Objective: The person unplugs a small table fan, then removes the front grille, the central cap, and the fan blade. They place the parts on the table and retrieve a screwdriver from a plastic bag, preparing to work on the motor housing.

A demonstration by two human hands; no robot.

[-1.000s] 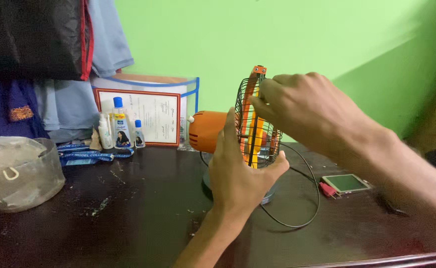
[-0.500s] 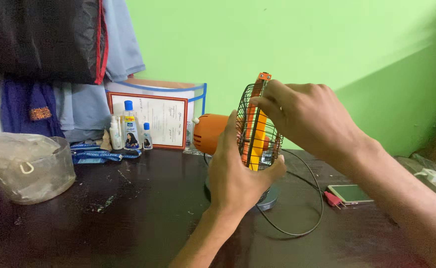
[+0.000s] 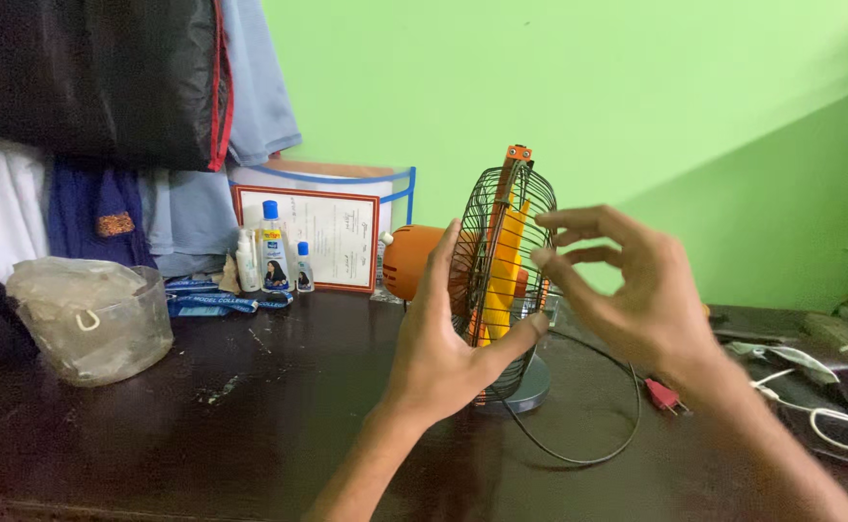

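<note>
A dark wooden tabletop (image 3: 279, 425) stood before a green wall, with a small desk fan (image 3: 487, 290) near its middle as the landmark.

Far to the left of the fan sat a cloudy plastic tub (image 3: 90, 329). Clothes (image 3: 105, 87) hung above it. Nearer, left of the fan and against the wall, were small bottles (image 3: 271, 256), blue lanyards (image 3: 221, 302) and a framed certificate (image 3: 319, 237).

The left hand (image 3: 443, 353) was pressed against the fan's black wire cage, palm on the near side, fingers spread upward over the wires and thumb hooked round the lower front rim, steadying it. A second before, the right hand (image 3: 627, 290) had pinched the upper front rim of the cage; it had since let go and drawn back to the fan's right. It hung open, fingers loosely curled, touching nothing. The fan was thus held by one hand only.

The fan stood upright on a round grey base, orange motor housing pointing left toward the certificate, yellow blades visible inside the cage, and an orange clip at the cage top.

To the right of the fan, its black cable (image 3: 588, 425) looped over the tabletop to a red plug (image 3: 663, 396). White cords (image 3: 820, 406) lay farther right.
</note>
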